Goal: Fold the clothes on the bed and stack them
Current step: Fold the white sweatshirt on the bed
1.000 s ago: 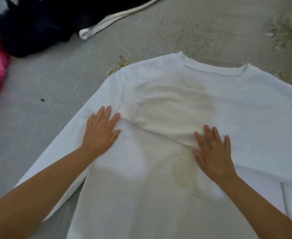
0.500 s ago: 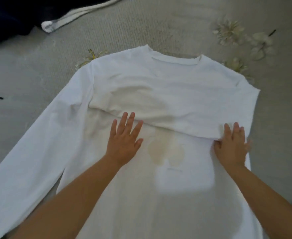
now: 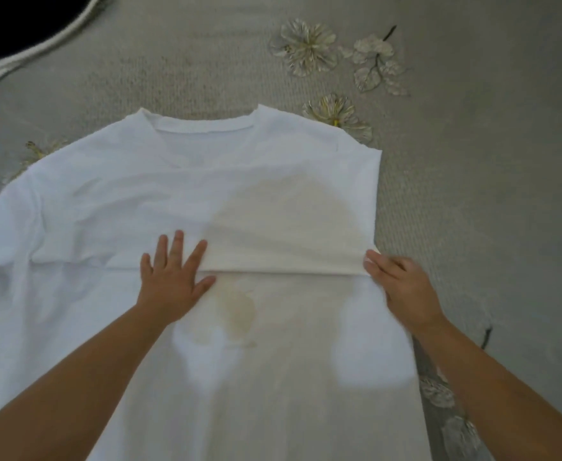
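Here the white long-sleeved shirt (image 3: 179, 194) lies spread on the grey bedspread (image 3: 472, 194), neckline away from the person, its lower body running out of the bottom of the view between the two forearms. A sleeve has been laid across the chest, and its edge forms a straight horizontal fold line between the hands.

The left hand (image 3: 173, 277) rests flat on the cloth with fingers spread, its palm on the body panel and its fingertips (image 3: 178, 239) over the fold edge. It pinches nothing. The right hand (image 3: 402, 287) is at the shirt's right side, where the fold line meets the outer edge. Its fingers look curled at that corner, but motion blur hides whether they pinch the cloth or merely press it, so I cannot tell.

To do this step well, I would keep the left palm as an anchor while the right hand draws the corner taut and square with the side seam, so the layers sit flush and no wrinkle gets trapped under the sleeve. Smoothing should go outward from the centre. The other sleeve trails off to the left and probably needs folding in next, to match.

Beyond the collar (image 3: 203, 126), embroidered pale flowers (image 3: 306, 44) decorate the bedspread. In the far left corner lies a dark garment with a white trim (image 3: 13, 31), apparently yet to be folded; no stack is in view.
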Tool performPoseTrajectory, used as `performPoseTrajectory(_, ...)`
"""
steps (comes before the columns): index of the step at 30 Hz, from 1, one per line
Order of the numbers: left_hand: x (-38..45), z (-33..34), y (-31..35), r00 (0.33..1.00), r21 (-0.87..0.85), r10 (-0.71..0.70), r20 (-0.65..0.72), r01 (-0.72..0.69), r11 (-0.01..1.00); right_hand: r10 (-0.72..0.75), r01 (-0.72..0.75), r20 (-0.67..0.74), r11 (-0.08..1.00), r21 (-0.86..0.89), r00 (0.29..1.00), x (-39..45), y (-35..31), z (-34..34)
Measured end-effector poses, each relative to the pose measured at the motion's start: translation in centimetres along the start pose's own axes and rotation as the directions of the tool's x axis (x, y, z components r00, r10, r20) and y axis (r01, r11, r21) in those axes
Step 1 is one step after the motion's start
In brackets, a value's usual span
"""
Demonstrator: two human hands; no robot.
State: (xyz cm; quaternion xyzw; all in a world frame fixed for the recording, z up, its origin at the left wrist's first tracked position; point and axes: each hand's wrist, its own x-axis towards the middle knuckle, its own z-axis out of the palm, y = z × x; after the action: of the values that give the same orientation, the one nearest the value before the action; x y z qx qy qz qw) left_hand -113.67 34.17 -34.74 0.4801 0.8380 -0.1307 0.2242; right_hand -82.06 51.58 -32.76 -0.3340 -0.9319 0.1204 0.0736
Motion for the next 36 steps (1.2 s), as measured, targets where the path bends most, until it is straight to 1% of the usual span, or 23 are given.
performPoseTrajectory(3,0.1,-0.2,0.3,0.999,0.043,-0.016,0.044,0.014,0.999,-0.015,0.017,0.012,0.989,-0.15,1.0,-0.5,0.1,-0.1)
performPoseTrajectory(6,-0.3,-0.5,0.6,0.996,0.061,-0.05,0.08,0.045,0.997,0.09,-0.077,0.043,0.968,-0.241,0.995,-1.1,-1.7,-0.1)
performPoseTrajectory(8,-1.3,-0.7,1.0,0.997,0.022,-0.067,0.028,0.067,0.998,0.188,-0.172,0.045,0.956,-0.239,0.981,-1.4,-3.6,-0.2)
performPoseTrajectory(10,-3.2,-1.2,1.2,0.994,-0.042,-0.096,-0.056,0.094,0.995,0.231,-0.22,0.036,0.957,-0.192,0.972,-1.4,-5.7,-0.4)
performPoseTrajectory(13,-6.8,-1.8,-0.2,0.979,-0.201,-0.171,-0.116,0.145,0.969,0.166,-0.164,0.013,0.98,-0.114,0.986,-1.0,-9.6,0.2)
performPoseTrajectory(15,-9.4,-1.6,-2.6,0.963,-0.273,-0.235,-0.13,0.193,0.942,0.073,-0.07,0.038,0.995,-0.078,0.997,-0.5,-13.1,1.3)
performPoseTrajectory(17,-12.2,-0.9,-5.9,0.94,-0.31,-0.305,-0.152,0.248,0.918,-0.034,0.038,0.094,0.998,-0.048,0.995,0.2,-16.9,2.6)
performPoseTrajectory(19,-14.8,0.4,-9.6,0.905,-0.33,-0.397,-0.151,0.333,0.884,-0.128,0.13,0.142,0.991,-0.011,0.982,0.8,-20.9,3.9)
performPoseTrajectory(21,-17.3,2.0,-13.5,0.848,-0.359,-0.509,-0.148,0.433,0.827,-0.177,0.179,0.21,0.984,0.009,0.962,1.2,-24.9,5.2)
performPoseTrajectory(23,-19.8,3.9,-17.6,0.779,-0.396,-0.608,-0.153,0.515,0.76,-0.19,0.191,0.275,0.981,0.023,0.943,1.5,-28.9,6.4)
performPoseTrajectory(25,-22.3,5.7,-21.6,0.719,-0.429,-0.683,-0.129,0.58,0.692,-0.205,0.204,0.317,0.978,0.037,0.926,1.6,-32.9,7.6)
performPoseTrajectory(27,-24.8,7.5,-25.2,0.676,-0.451,-0.732,-0.092,0.627,0.635,-0.225,0.23,0.35,0.973,0.027,0.909,1.5,-36.7,9.0)
performPoseTrajectory(30,-27.7,10.4,-29.6,0.643,-0.477,-0.764,-0.055,0.655,0.586,-0.271,0.283,0.392,0.959,0.03,0.879,1.6,-41.8,11.3)
performPoseTrajectory(32,-29.2,12.0,-31.4,0.622,-0.523,-0.783,-0.003,0.666,0.532,-0.274,0.28,0.423,0.959,0.05,0.864,1.9,-45.0,13.0)
performPoseTrajectory(34,-30.2,13.4,-32.4,0.639,-0.57,-0.769,0.025,0.641,0.514,-0.234,0.238,0.412,0.97,0.042,0.881,2.0,-47.6,14.7)
performPoseTrajectory(36,-30.9,14.7,-32.9,0.658,-0.636,-0.753,0.014,0.587,0.501,-0.163,0.178,0.424,0.984,0.005,0.891,2.0,-49.3,16.1)
